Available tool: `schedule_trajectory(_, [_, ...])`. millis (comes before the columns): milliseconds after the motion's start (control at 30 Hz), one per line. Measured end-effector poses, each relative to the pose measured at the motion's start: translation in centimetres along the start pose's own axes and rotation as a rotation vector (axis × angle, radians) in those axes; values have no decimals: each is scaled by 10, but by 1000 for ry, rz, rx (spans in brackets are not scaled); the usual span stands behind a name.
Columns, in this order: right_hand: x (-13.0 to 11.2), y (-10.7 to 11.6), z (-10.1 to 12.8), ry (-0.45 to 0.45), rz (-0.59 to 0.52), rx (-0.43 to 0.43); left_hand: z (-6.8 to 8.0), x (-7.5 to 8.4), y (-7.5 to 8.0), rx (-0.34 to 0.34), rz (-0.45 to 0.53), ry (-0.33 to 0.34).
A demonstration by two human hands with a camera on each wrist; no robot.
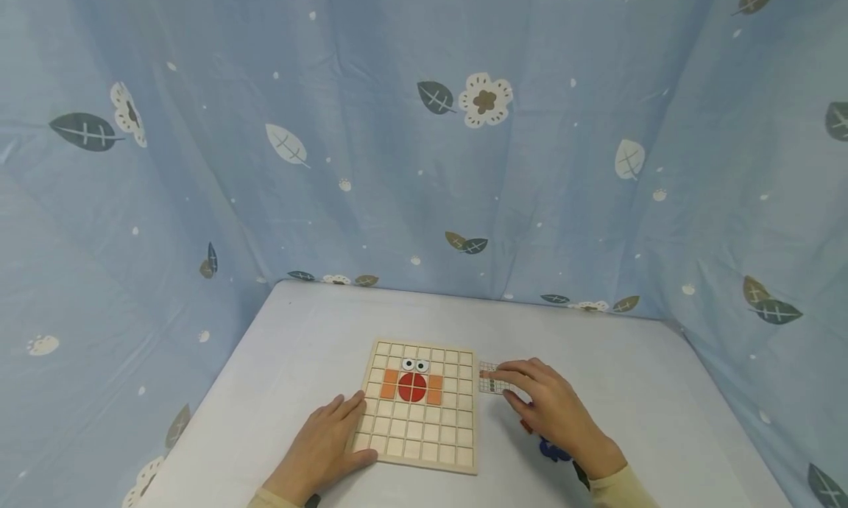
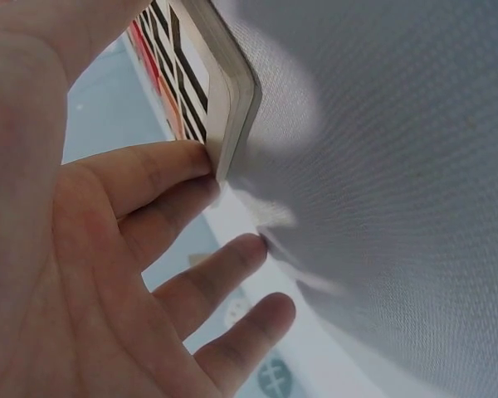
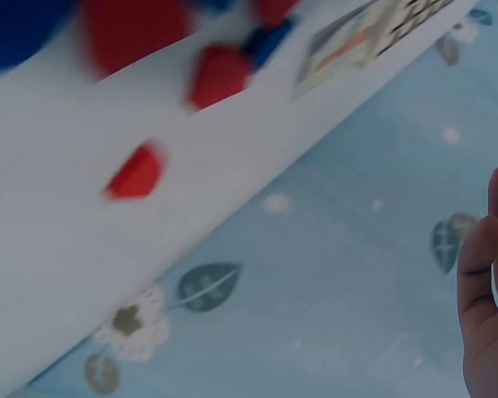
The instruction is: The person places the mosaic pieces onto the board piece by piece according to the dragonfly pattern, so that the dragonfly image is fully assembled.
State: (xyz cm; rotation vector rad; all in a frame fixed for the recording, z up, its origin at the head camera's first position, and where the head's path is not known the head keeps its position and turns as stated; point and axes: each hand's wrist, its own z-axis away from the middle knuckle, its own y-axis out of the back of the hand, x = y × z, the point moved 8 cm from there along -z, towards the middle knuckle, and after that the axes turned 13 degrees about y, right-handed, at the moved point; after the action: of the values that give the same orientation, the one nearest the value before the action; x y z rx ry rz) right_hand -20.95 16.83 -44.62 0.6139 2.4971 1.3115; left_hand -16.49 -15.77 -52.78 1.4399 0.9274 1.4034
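Observation:
A wooden grid board (image 1: 414,449) lies on the table, with eye pieces (image 1: 415,365), red quarter-round pieces (image 1: 412,387) and orange squares (image 1: 434,390) set in its cells. Against its lower left corner rests my left hand (image 1: 324,442); the thumb touches the near edge and the fingers lie along the left side. In the left wrist view, those fingers (image 2: 174,220) are spread and fairly straight. My right hand (image 1: 553,405) hovers around a small printed grid card (image 1: 490,387), partly covering it. Nothing shows between its loosely bent fingers (image 3: 481,274).
Blue pieces (image 1: 553,450) and a reddish piece (image 1: 526,425) lie under and beside the right wrist. The right wrist view shows several blurred red pieces (image 3: 137,172) on the white tabletop (image 1: 596,353). A patterned blue curtain (image 1: 371,199) surrounds the table's back and sides.

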Motion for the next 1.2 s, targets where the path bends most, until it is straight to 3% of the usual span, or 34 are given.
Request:
schedule_trajectory(467, [47, 13, 65, -211, 129, -163, 1, 0, 1, 15, -9, -11])
schedule_trajectory(767, [75, -7, 100, -408, 14, -355, 0, 0, 2, 20, -13, -10])
schedule_trajectory(1200, [84, -14, 108, -424, 17, -399, 1, 0, 1, 13, -14, 3])
